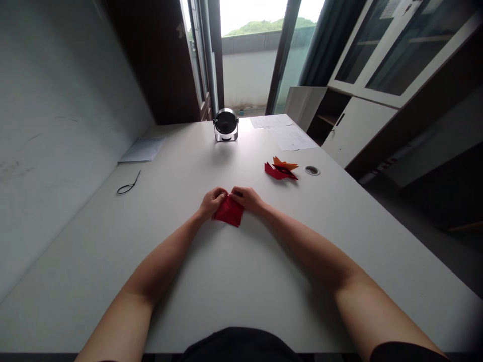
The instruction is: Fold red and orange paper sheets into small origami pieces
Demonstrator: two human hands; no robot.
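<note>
**Inspector:** Head view. What are the hands doing?

**Recorder:** Both are working on one item. The left hand (213, 201) and the right hand (247, 197) are meeting over a red folded sheet of paper (229, 213). It is lying flat on the white table (226, 286), centred ahead of the person and well in from the near edge.

**Inspector:** State of each grip?

**Recorder:** Narrow on both sides. Each hand is pinching the far corner of the red sheet, one from the left and one from the right. The two grips are almost touching each other. Individual fingers are too small to tell apart.

**Inspector:** How is the sheet lying relative to the grips?

**Recorder:** It is spreading toward the person from the pinch point, so its body is lying on the near side of both grips. Its long axis appears to be running from the far corner to the near corner, leaning slightly right. Neither hand is nearer, as both are sitting on it equally.

**Inspector:** Surroundings?

**Recorder:**
- A small heap of folded red and orange paper shapes (282, 170) is sitting further off to the right, apart from the hands.
- Just beside that heap is a round cable port (312, 171) in the table.
- A small round chrome-framed desk fan (226, 124) is standing near the far edge.
- A black looped cable tie (127, 187) is lying well off to the left, with a white printed sheet (142, 149) beyond it.
- More white sheets (290, 137) are lying at the far right.
</note>
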